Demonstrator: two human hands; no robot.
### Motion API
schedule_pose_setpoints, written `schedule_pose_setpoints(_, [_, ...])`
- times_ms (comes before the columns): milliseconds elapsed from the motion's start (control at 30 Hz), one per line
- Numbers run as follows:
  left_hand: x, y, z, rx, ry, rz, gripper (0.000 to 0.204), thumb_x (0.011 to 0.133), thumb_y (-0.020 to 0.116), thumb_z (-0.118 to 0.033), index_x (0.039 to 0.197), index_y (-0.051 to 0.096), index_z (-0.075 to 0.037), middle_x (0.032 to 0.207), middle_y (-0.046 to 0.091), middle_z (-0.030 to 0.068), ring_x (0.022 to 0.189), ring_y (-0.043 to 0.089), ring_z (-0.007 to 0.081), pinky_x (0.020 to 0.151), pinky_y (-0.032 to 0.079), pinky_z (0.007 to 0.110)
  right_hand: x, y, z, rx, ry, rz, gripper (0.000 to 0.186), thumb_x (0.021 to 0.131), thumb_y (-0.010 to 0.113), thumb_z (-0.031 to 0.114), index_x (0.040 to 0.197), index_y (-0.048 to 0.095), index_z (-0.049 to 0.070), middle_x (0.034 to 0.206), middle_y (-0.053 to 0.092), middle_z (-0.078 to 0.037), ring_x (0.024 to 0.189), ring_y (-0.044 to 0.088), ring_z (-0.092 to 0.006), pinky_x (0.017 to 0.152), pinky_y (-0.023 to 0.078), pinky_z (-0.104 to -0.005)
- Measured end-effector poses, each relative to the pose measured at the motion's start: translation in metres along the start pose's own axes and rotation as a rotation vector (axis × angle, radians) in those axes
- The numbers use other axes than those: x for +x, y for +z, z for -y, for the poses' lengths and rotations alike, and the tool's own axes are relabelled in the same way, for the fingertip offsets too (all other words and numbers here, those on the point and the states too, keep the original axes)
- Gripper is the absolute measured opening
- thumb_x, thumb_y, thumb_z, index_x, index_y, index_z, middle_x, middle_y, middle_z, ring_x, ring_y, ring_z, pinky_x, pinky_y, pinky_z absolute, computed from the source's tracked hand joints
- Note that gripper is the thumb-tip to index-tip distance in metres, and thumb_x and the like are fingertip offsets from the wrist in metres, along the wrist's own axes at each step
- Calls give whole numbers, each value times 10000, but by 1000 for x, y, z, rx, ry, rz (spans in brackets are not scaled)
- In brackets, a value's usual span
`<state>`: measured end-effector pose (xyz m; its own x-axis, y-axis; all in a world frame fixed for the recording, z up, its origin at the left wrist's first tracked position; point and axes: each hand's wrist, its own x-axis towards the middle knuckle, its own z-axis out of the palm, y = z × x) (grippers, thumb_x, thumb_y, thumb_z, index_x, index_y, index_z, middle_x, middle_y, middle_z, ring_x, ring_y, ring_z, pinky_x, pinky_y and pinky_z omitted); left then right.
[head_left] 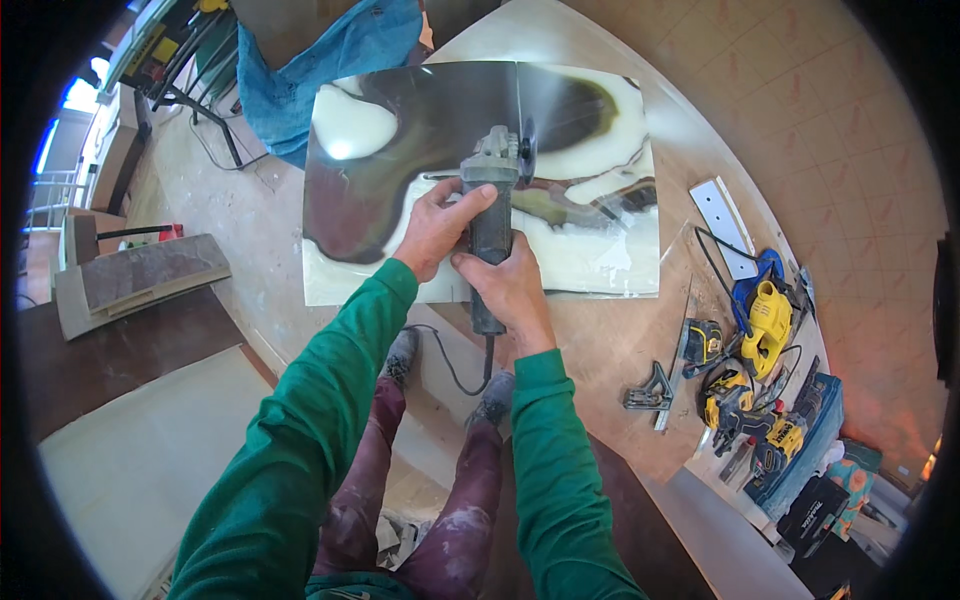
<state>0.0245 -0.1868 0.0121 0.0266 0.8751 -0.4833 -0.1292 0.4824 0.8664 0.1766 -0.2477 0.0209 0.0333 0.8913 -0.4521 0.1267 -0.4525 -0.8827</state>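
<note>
Both my hands are wrapped round a dark grey angle grinder that points away from me. My left hand grips it near the gear head, thumb lying across the top. Lower down the body, my right hand holds it from the right side. The disc stands on edge at the right of the head, over a seam or cut line in a glossy slab patterned in white, brown and black. Whether the disc touches the slab or spins, I cannot tell. A power cord hangs from the grinder's rear.
The slab lies on a dusty brown board. To the right are a combination square, a white perforated strip, a yellow corded tool and several yellow-black power tools. A blue cloth hangs at far left; offcut panels sit left.
</note>
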Motion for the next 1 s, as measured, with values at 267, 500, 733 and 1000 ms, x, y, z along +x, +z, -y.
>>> schedule_pose_setpoints(267, [-2, -1, 2, 16, -13, -2, 938, 953, 940, -512, 1603, 606, 76, 1222, 790, 151, 1034, 783, 207, 906, 638, 355, -3, -1, 1, -40, 26, 6, 732, 851, 958, 353, 1352, 647, -80, 1224, 811, -251, 1120, 808, -369, 989, 619, -461])
schedule_pose_setpoints(500, [-4, -3, 4, 13, -16, -2, 946, 957, 942, -495, 1622, 591, 80, 1259, 790, 175, 1056, 785, 220, 923, 641, 367, -4, 0, -4, -30, 17, 10, 735, 854, 956, 359, 1353, 643, -80, 1227, 809, -256, 1117, 808, -374, 987, 619, -465])
schedule_pose_setpoints(733, [-9, -1, 3, 8, -15, 13, 930, 970, 938, -484, 1616, 592, 88, 1250, 793, 173, 1066, 789, 216, 934, 649, 364, -7, -1, -6, -45, 0, -6, 720, 850, 956, 358, 1325, 642, -83, 1194, 811, -252, 1086, 810, -368, 958, 625, -468])
schedule_pose_setpoints(1000, [-9, -3, 8, 13, -19, 1, 958, 962, 948, -479, 1624, 577, 105, 1246, 797, 173, 1065, 791, 209, 929, 643, 351, -11, -2, 0, -68, 23, 9, 690, 877, 960, 304, 1361, 662, -87, 1179, 806, -166, 1047, 779, -241, 917, 619, -389])
